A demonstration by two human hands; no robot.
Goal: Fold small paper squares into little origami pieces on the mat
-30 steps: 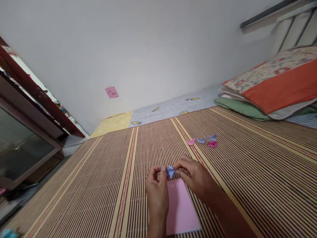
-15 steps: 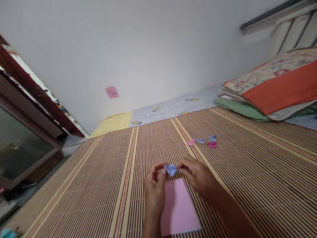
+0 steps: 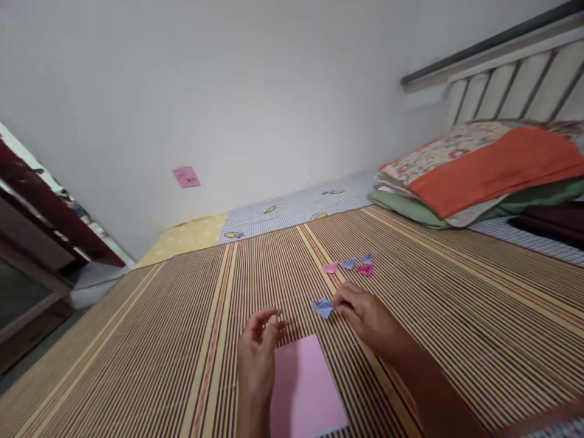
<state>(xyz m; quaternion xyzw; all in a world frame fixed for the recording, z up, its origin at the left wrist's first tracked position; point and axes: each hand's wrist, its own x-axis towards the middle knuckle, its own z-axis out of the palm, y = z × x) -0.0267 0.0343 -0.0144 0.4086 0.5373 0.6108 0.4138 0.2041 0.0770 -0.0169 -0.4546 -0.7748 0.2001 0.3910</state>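
"Below centre, what's held?"
"Blue paper (image 3: 322, 307), right tip pinched by the right hand (image 3: 365, 313); the left hand (image 3: 257, 356) curls loosely, empty."
"Fragile?"
"Probably light, easily creased; best gripped at a tip."

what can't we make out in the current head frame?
All in the head view:
1. Pink wall note: writing too small and blurred to read.
2. Blue folded paper: pinched end hidden by the right hand.
3. Pink paper: left edge hidden by the left hand, near end partly cut off by the bottom edge.
4. Dark cloth: cut off by the right edge.
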